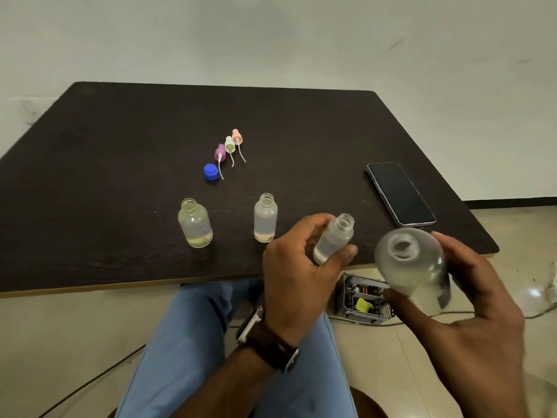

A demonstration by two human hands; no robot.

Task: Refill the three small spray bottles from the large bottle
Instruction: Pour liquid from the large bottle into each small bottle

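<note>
My left hand point(297, 260) grips a small clear bottle point(333, 238), uncapped and tilted to the right above the table's near edge. My right hand point(470, 294) holds the large frosted bottle point(411, 262), open mouth turned toward me, just right of the small one. Two other small uncapped bottles stand upright on the table: a yellowish one point(195, 223) at the left and a clear one point(265, 218) in the middle, each with a little liquid at the bottom. Farther back lie three spray heads, purple point(220, 152), cream point(229, 144) and pink point(237, 136), beside a blue cap point(210, 171).
A dark phone point(401, 194) lies face up at the right of the dark table point(120, 176). Below the table's near edge are my legs in blue jeans point(193, 342), an open electronics box point(360, 300) on the tiled floor, and cables.
</note>
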